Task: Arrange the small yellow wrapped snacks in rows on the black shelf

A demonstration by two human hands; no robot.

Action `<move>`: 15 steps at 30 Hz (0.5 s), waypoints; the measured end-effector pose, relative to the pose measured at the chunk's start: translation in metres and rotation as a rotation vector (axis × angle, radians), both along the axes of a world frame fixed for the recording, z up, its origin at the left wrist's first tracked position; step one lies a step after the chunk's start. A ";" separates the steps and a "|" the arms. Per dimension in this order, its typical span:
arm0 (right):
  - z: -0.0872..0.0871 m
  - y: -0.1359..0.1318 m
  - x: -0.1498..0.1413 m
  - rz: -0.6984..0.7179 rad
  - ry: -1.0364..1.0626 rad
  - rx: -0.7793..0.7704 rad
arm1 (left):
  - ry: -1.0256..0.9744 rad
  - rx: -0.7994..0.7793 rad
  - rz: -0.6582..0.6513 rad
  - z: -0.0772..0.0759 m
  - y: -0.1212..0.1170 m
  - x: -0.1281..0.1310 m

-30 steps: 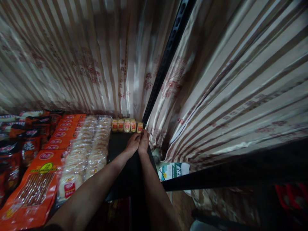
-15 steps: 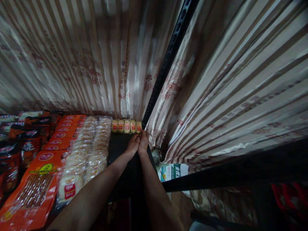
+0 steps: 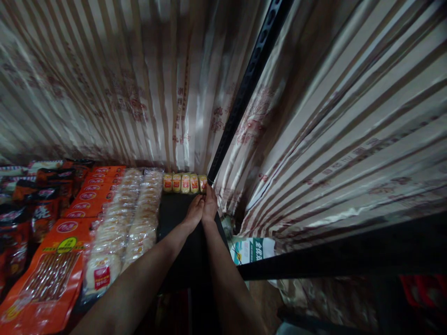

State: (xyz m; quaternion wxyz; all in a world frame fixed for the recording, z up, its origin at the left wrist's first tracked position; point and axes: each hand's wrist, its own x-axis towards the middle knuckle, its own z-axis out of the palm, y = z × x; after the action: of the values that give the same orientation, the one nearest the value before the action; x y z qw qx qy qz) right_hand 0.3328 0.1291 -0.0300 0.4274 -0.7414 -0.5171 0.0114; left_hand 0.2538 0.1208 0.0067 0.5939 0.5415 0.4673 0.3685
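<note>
A short row of small yellow packets (image 3: 185,183) with red-and-white labels stands along the back edge of a dark shelf (image 3: 174,218). My left hand (image 3: 194,211) is just in front of the right part of that row, its fingers bent and close together against my right hand. My right hand (image 3: 209,204) reaches to the end packet (image 3: 202,183), by the foot of the black post; its fingertips are at that packet's right side. What lies between the fingers of either hand is hidden.
Clear-wrapped round flatbreads (image 3: 143,214) stand in two rows at left, beside orange snack packs (image 3: 52,274) and dark pouches (image 3: 44,211). A black slotted post (image 3: 240,102) rises at the corner before striped curtains (image 3: 146,83). A dark rail (image 3: 331,253) crosses at right.
My right hand has shifted slightly up towards the post, beside the end packet. My left hand stays close against it. The view has moved a little.
</note>
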 end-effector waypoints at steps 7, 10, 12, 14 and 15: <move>-0.005 0.005 0.003 0.052 0.008 -0.086 | 0.018 0.000 -0.006 0.003 0.000 -0.001; -0.007 0.006 0.004 0.077 0.006 -0.086 | 0.041 0.006 -0.004 0.003 0.000 -0.001; -0.007 0.007 0.004 0.083 0.002 -0.089 | 0.050 0.015 -0.011 0.002 -0.001 -0.001; -0.009 0.007 0.005 0.088 0.000 -0.089 | 0.061 0.020 -0.020 0.001 -0.001 -0.001; -0.009 0.008 0.005 0.090 0.003 -0.091 | 0.069 0.026 -0.023 0.000 -0.001 -0.001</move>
State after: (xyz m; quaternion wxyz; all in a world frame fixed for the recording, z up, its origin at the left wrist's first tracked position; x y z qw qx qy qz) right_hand 0.3382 0.1367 -0.0392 0.3931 -0.7360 -0.5484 0.0551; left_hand 0.2527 0.1200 0.0071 0.5747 0.5667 0.4764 0.3487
